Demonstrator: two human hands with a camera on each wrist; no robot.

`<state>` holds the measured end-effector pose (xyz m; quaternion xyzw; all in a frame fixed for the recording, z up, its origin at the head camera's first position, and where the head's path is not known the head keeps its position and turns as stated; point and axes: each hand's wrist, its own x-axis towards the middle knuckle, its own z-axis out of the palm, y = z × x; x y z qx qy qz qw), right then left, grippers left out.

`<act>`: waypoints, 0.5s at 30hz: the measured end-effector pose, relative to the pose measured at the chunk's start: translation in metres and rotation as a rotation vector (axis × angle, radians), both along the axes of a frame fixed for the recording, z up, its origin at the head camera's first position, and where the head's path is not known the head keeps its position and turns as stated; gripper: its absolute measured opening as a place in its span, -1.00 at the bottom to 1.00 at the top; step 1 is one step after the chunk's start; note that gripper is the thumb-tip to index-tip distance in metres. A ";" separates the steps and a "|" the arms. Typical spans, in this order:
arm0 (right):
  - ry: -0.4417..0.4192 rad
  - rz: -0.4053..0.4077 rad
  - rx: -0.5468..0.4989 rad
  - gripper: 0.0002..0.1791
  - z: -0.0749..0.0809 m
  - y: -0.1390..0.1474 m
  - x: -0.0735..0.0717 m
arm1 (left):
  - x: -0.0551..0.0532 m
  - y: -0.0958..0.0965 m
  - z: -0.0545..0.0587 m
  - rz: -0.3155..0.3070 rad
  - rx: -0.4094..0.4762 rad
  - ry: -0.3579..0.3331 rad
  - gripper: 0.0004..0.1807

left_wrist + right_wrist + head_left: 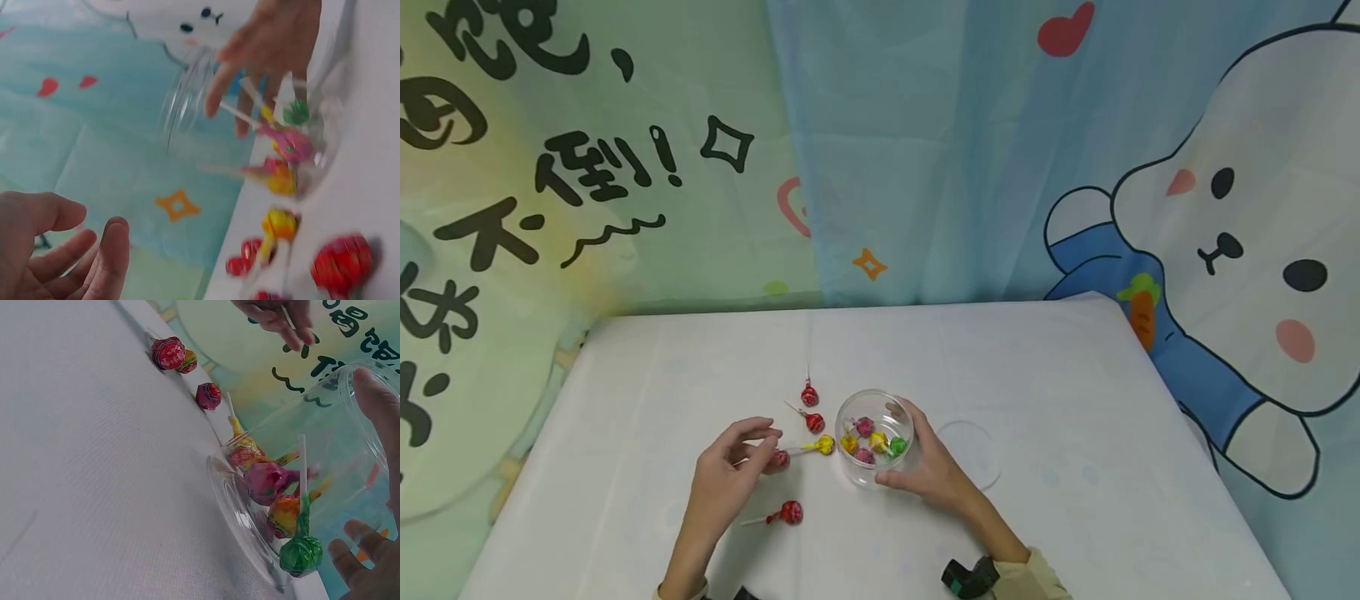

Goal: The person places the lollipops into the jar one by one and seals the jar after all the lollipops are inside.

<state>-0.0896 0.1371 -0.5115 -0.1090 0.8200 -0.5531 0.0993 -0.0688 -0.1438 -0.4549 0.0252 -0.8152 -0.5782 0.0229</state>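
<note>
Five wrapped lollipops lie on the white cloth (1075, 467) around the left hand (730, 462). Nearest, below its fingers, is a red lollipop (792, 512), the lettering on its wrapper too small to read. The left fingers are loosely bent, the thumb apart from them; right at their tips sits a dark pink lollipop (781, 460), partly covered, and whether they touch it I cannot tell. Just right of those fingertips lies a yellow lollipop (824, 445); farther beyond are two red lollipops (814, 422).

The right hand (928, 462) grips a clear jar (855, 475), thumb on the near side, some fingers hidden behind. Inside show pink and yellow lollipops and a green lollipop (897, 447), the last closest to the right fingers.

Well past both hands, the backdrop (910, 125) bears black Chinese characters, cut off at left, and an exclamation mark.
</note>
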 end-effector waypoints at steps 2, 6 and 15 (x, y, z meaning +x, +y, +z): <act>-0.001 -0.005 0.000 0.14 0.000 0.000 0.000 | 0.006 -0.010 -0.003 0.044 0.004 -0.022 -0.76; -0.010 -0.010 0.001 0.14 0.000 -0.001 -0.001 | 0.020 -0.026 -0.009 0.139 -0.010 -0.060 -0.71; -0.016 -0.015 0.023 0.14 0.000 -0.002 -0.001 | 0.045 -0.048 -0.026 0.284 -0.039 -0.127 -0.64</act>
